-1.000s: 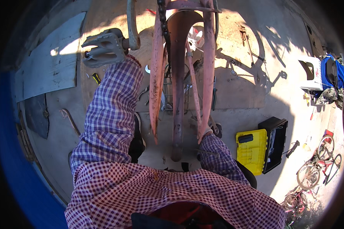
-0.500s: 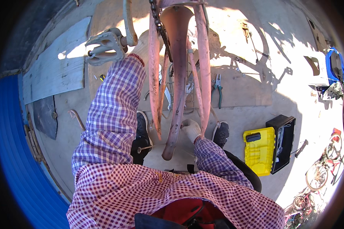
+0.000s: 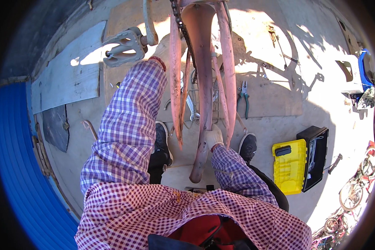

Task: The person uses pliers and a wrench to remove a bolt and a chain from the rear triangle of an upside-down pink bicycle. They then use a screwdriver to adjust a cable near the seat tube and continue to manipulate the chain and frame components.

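Bicycle mudguard point(image 3: 204, 79), between pink frame tubes point(image 3: 229, 71), looks light and springy, best held by its lower edges. Right hand point(image 3: 213, 136) meets it; left hand point(image 3: 163, 48) nears the crank point(image 3: 149, 23); I cannot tell either hand's grip.

The right hand point(image 3: 213, 136) is against the lower part of the fender point(image 3: 203, 89), its grip unclear. The left hand point(image 3: 163, 49) is near the pedal point(image 3: 125, 48). Pliers point(image 3: 246, 105) lie on a board point(image 3: 275, 104), near an open toolbox point(image 3: 289, 179).
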